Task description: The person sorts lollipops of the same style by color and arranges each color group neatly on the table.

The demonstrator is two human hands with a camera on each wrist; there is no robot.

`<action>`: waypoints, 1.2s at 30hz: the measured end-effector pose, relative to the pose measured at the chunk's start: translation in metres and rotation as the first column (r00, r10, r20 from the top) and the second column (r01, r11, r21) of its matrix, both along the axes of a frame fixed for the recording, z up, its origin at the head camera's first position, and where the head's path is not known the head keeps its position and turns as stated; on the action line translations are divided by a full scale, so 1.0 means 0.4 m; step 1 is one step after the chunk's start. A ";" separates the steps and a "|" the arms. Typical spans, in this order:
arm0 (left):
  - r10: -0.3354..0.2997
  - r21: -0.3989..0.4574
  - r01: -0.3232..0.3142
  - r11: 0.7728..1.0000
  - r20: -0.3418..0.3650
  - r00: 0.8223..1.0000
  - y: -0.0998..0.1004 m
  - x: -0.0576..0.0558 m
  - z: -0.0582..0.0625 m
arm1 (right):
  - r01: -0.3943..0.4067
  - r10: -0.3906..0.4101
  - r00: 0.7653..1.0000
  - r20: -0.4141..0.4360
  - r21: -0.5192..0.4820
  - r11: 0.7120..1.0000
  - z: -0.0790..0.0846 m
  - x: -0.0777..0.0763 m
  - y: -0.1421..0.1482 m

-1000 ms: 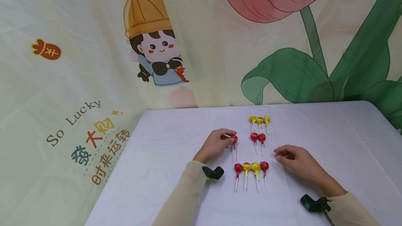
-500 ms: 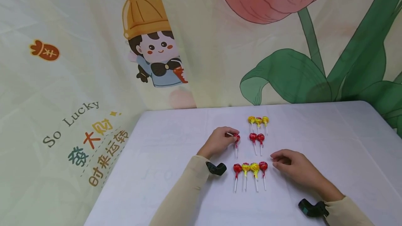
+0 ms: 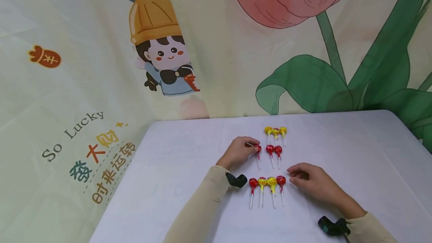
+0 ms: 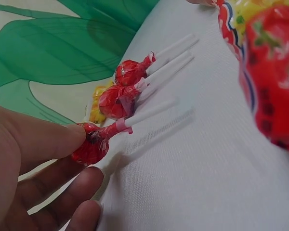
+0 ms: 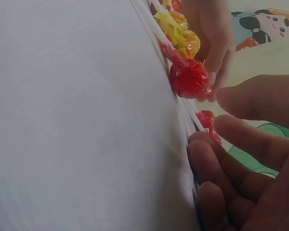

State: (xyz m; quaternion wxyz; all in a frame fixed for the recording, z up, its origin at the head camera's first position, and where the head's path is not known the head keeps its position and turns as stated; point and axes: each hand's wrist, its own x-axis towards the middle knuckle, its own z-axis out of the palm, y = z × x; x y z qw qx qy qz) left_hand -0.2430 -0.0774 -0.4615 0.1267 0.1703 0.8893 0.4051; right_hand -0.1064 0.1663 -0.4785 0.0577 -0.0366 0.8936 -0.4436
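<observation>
Between thumb and fingers, my left hand [image 3: 237, 152] pinches a red lollipop [image 4: 92, 147] by its wrapped head, stick pointing towards me. Just right of it lie two red lollipops [image 3: 274, 150], side by side. Behind these, three yellow lollipops [image 3: 275, 132] form a short row. Closer to me is a row of two yellow lollipops between a left red lollipop [image 3: 253, 183] and a right red lollipop [image 3: 281, 181]. My right hand [image 3: 314, 183] holds nothing, its fingers loosely bent, just right of that front row.
A white cloth covers the table [image 3: 189, 149]. Behind its far edge hangs a printed backdrop [image 3: 222, 66] with a cartoon figure and a large flower. Each wrist wears a black camera, the left camera [image 3: 236, 180] close to the front row's left end.
My left hand has carried the red lollipop rightward, closer to the pair of red ones. My right hand has shifted slightly left, towards the front row. The head view has shifted a little.
</observation>
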 end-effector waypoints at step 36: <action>-0.006 -0.024 0.007 1.000 0.020 1.000 0.030 -0.018 -0.004 | -0.101 0.101 0.995 -0.001 0.006 0.995 -0.007 -0.007 -0.006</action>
